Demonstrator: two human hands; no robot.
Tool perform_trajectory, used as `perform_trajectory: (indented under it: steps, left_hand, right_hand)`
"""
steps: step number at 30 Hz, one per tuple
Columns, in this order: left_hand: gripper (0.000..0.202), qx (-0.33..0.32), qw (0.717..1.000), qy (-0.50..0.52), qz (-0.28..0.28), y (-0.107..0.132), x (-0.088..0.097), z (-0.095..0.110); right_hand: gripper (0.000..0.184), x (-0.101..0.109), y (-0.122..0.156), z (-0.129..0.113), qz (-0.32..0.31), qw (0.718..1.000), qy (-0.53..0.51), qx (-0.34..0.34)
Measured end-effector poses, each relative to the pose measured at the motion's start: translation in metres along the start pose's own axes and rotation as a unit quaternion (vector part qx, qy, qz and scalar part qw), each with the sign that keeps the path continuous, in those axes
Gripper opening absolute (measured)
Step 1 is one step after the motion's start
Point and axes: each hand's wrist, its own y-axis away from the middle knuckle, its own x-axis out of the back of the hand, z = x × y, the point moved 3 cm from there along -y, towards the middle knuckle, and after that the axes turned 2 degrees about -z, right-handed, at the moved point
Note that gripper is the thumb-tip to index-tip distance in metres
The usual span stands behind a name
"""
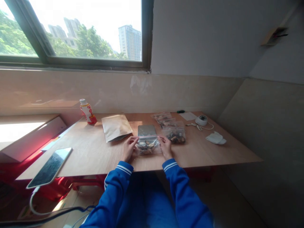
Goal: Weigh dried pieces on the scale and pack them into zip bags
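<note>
A clear zip bag (148, 148) with dark and pale dried pieces inside lies near the table's front edge. My left hand (129, 148) pinches its upper left corner, and my right hand (165, 147) grips the upper right corner. The bag's top edge is stretched between them. Just behind it sits a flat grey device like a small scale (146, 130), its near part covered by the bag. Right of my right hand stands another filled zip bag (175, 135), with several more bags (163, 118) lying behind it. A brown paper pouch (117, 127) rests left of the scale.
A red-and-white bottle (87, 111) stands at the back left. At the front left edge is a phone (50, 167) with a cable (33, 202). To the right are a white dome camera (201, 120), a crumpled white item (215, 138), paper (188, 116) and a dark green object (180, 111).
</note>
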Motion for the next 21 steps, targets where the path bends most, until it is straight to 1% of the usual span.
perform_trajectory:
  steps: [4,8,15,21]
  left_hand:
    - [0.038,-0.013,1.000,-0.007,-0.005,0.0006,-0.0004,0.0019]
    - [0.038,-0.010,1.000,-0.001,-0.015,0.0003,-0.0014,0.0031]
    - [0.044,0.009,0.999,0.008,-0.050,0.0005,-0.0045,0.0016]
    - [0.040,0.008,0.999,0.003,-0.044,0.0008,-0.0043,0.0005]
  right_hand:
    - [0.044,-0.0006,0.0021,-0.0029,0.002,1.000,-0.005,0.000]
    - [0.041,-0.0005,0.0025,-0.0042,-0.013,1.000,0.006,-0.001]
    - [0.036,-0.0052,0.0026,-0.0069,-0.066,0.996,0.039,0.046]
    - [0.032,-0.0049,0.0029,-0.0087,-0.048,0.994,0.068,0.065]
